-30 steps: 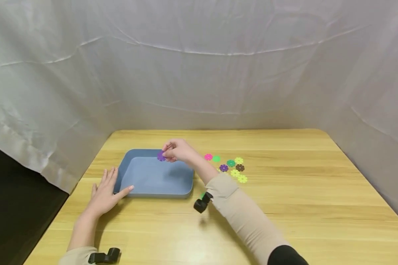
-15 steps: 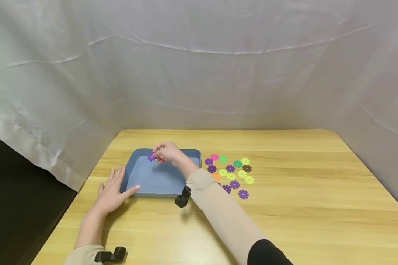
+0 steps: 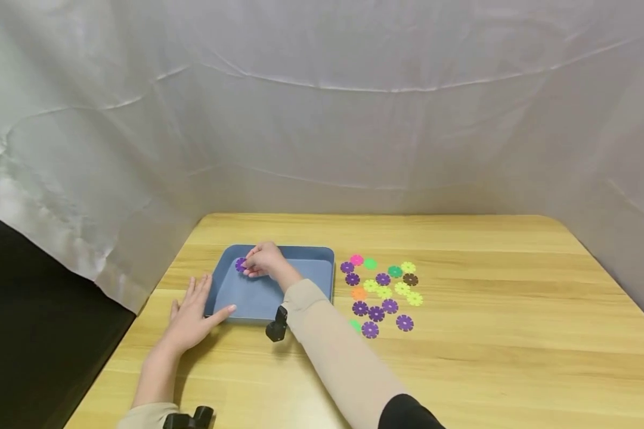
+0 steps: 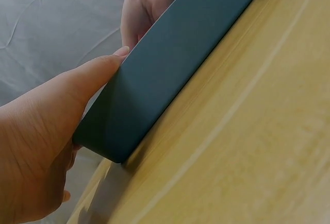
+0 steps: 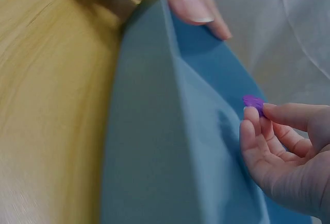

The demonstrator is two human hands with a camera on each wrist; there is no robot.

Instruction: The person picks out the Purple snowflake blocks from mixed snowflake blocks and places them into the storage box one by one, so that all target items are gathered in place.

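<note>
2 hands worked: our right hand (image 3: 263, 262) pinched 1 purple flower-shaped plastic disc (image 3: 240, 264) over the shallow blue plastic tray (image 3: 327, 262), which looked empty, while our left hand (image 3: 193, 313) lay flat, fingers straight, against it. About 17 loose coloured discs (image 3: 382, 292) remained on the wooden table (image 3: 488, 333).

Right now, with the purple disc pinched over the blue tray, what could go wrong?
1. The right hand pinches the purple disc only at its edge, near the blue tray's far-left corner; released there, it might slip or bounce over the rim.
2. The right sleeve lies close to the loose discs on the table; pulling back could sweep some aside.
3. The left hand steadies the tray only at one corner, so a bump might pivot it.
</note>
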